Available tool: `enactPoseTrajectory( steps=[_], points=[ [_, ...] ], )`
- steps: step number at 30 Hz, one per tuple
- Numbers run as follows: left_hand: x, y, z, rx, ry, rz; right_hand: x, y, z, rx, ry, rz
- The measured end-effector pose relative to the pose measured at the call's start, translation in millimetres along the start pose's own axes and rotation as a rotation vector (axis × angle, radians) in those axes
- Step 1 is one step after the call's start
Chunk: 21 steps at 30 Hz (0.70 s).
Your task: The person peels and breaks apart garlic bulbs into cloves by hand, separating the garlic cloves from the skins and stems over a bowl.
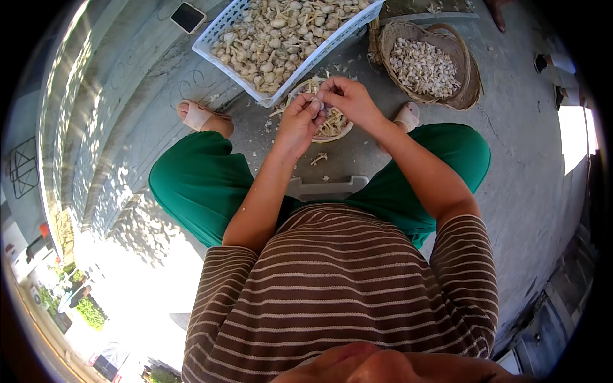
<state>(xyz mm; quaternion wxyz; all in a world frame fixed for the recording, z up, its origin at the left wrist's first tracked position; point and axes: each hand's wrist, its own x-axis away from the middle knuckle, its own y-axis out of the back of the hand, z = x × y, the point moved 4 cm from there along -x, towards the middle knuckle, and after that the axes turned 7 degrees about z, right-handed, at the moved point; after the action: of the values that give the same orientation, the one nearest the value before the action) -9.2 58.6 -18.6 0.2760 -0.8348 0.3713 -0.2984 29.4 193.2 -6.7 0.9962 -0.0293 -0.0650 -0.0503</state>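
My left hand and my right hand meet in front of me, fingertips pinched together on a small pale piece of garlic. Most of the garlic is covered by the fingers. Right below them on the ground stands a round shallow basket, holding garlic stalks and peelings. Just beyond my hands, a white plastic crate is heaped with whole garlic bulbs. To the right, a wicker basket with a hoop handle contains loose garlic cloves.
A phone-like dark rectangle with a pale border lies left of the crate. My sandalled feet flank the round basket. Garlic scraps dot the concrete. Other people's feet show at the upper right.
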Motion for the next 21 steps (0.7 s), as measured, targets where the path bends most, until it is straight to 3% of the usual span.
enactPoseTrajectory(
  steps=[4,6,10,15,21],
  points=[
    [2,1,-5,-0.093,-0.015,-0.087,-1,-3,5,-0.084,0.121,-0.004],
    [3,-2,-8,-0.254,0.011,-0.082,-1,-2,5,0.081,0.094,-0.001],
    [4,2,-5,-0.127,0.025,-0.078,-2,-2,7,0.064,0.139,-0.002],
    [3,-7,-8,0.127,0.077,0.124,6,-9,8,-0.573,-0.079,0.007],
    [8,-19,-4,0.236,0.106,0.054,4,5,3,-0.851,0.046,-0.099]
  ],
)
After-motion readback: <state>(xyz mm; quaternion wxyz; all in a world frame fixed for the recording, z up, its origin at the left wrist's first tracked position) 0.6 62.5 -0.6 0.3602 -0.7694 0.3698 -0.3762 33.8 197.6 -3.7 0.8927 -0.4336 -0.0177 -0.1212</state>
